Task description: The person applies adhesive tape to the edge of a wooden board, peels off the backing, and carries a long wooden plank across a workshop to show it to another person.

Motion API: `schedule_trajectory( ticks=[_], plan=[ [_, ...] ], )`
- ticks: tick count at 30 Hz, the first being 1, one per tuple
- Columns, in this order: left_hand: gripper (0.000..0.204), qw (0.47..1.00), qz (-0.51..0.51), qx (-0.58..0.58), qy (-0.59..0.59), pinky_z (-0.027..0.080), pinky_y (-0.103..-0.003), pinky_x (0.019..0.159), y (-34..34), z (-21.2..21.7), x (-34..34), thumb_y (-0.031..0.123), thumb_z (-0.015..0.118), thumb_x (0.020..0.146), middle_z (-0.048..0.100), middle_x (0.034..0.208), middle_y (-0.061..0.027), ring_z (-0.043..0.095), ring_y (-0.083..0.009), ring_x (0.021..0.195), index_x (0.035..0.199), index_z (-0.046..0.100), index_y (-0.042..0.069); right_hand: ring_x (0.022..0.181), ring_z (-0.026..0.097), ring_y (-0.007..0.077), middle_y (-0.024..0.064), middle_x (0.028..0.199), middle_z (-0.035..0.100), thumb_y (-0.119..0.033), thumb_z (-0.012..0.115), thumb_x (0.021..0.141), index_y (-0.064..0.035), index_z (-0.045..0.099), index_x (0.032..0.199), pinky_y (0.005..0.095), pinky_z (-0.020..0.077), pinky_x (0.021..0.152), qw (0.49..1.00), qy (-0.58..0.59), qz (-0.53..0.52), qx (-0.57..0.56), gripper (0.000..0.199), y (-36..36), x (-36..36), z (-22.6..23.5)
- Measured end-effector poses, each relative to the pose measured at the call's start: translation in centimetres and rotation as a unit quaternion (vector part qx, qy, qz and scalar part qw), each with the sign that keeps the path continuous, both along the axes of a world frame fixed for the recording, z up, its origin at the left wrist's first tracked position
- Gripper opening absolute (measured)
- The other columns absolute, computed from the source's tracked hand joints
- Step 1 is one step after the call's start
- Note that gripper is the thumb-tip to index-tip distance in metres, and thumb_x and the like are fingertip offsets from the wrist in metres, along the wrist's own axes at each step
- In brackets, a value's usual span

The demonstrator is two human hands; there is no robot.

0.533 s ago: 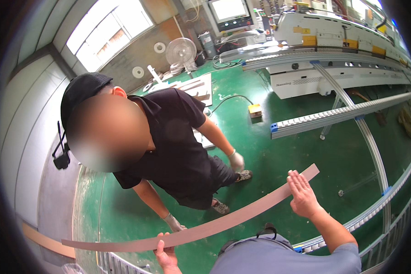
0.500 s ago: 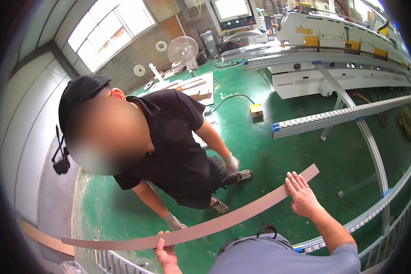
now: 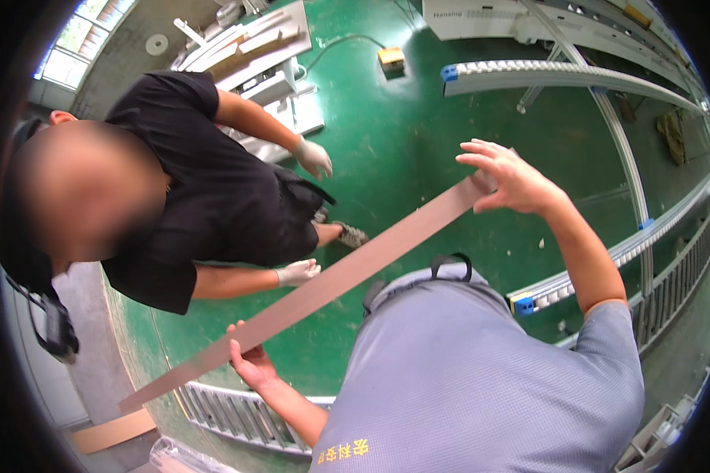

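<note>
- The long strip (image 3: 347, 272) is a plain pinkish brown, with no pattern.
- The floor (image 3: 418, 142) is glossy green.
- The wearer's shirt (image 3: 481, 378) is grey-blue, with small yellow marks at the lower edge.
- The co-worker's shirt (image 3: 213, 181) is black, and the gloves (image 3: 314, 155) are white.
- The roller rail (image 3: 560, 72) is pale grey with a blue end cap.
- The board (image 3: 114, 430) on the floor is light tan.

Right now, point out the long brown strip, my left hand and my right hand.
long brown strip (image 3: 355, 268), head view, on the middle of its flat face.
left hand (image 3: 248, 361), head view, on the palm gripping the strip's lower edge.
right hand (image 3: 513, 180), head view, on the back of the hand at the strip's far end.
</note>
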State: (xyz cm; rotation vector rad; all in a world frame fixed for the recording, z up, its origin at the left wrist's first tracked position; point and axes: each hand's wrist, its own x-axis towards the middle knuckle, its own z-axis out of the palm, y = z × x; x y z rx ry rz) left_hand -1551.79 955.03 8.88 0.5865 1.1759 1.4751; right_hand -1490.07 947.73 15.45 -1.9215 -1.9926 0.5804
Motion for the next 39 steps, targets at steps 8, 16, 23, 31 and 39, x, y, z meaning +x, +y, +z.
schedule_trajectory(
  ticks=[8,16,23,31,39],
  plan=[
    [0.048,0.996,0.055,-0.073,0.000,0.051,-0.043,0.104,-1.3,-0.2,-1.7,0.032,0.062,0.096,0.068,0.126,-0.0173,0.064,-0.0279,0.121,0.132,0.061,0.001,0.128,0.057,0.0340,0.0123,0.133,0.063,-0.013,0.089,0.060,-0.0080,0.062,0.127,0.0481,0.0419,0.113,0.984,-0.062,0.037,0.163,0.073,1.6,-4.9,1.7],
    [0.060,0.972,-0.103,0.210,0.028,0.048,-0.041,0.105,-1.7,5.7,4.5,0.049,0.059,0.099,0.064,0.134,-0.0155,0.061,-0.0251,0.120,0.136,0.057,0.002,0.110,0.062,0.0409,0.0189,0.117,0.067,0.000,0.068,0.083,-0.0032,0.066,0.119,0.0510,0.0491,0.097,0.959,-0.009,-0.081,0.273,0.036,-1.6,4.8,-7.7],
    [0.052,0.947,0.200,0.197,-0.154,0.055,-0.039,0.091,-2.1,1.9,3.0,0.054,0.043,0.107,0.066,0.113,-0.0086,0.065,-0.0200,0.100,0.121,0.060,0.007,0.090,0.063,0.0138,0.0070,0.098,0.070,-0.008,0.081,0.084,-0.0006,0.068,0.127,0.0292,0.0541,0.083,0.979,0.025,0.020,-0.204,0.046,-0.9,10.9,-8.7],
    [0.060,0.957,0.171,0.176,-0.157,0.055,-0.039,0.091,-4.9,2.9,13.5,0.045,0.056,0.105,0.060,0.111,-0.0104,0.065,-0.0220,0.101,0.149,0.036,0.010,0.085,0.060,0.0265,0.0096,0.097,0.057,0.003,0.082,0.058,-0.0035,0.058,0.132,0.0387,0.0529,0.083,0.983,0.062,0.151,-0.078,0.077,0.6,-6.9,-1.6],
    [0.050,0.915,0.320,0.215,0.116,0.049,-0.036,0.076,-7.5,9.3,6.0,0.059,0.050,0.101,0.060,0.090,-0.0062,0.059,-0.0197,0.084,0.112,0.053,0.011,0.101,0.062,0.0364,0.0145,0.108,0.065,-0.003,0.083,0.063,-0.0058,0.064,0.125,0.0456,0.0518,0.095,0.983,0.027,0.180,0.018,0.065,0.7,-3.6,-2.6]
  ],
)
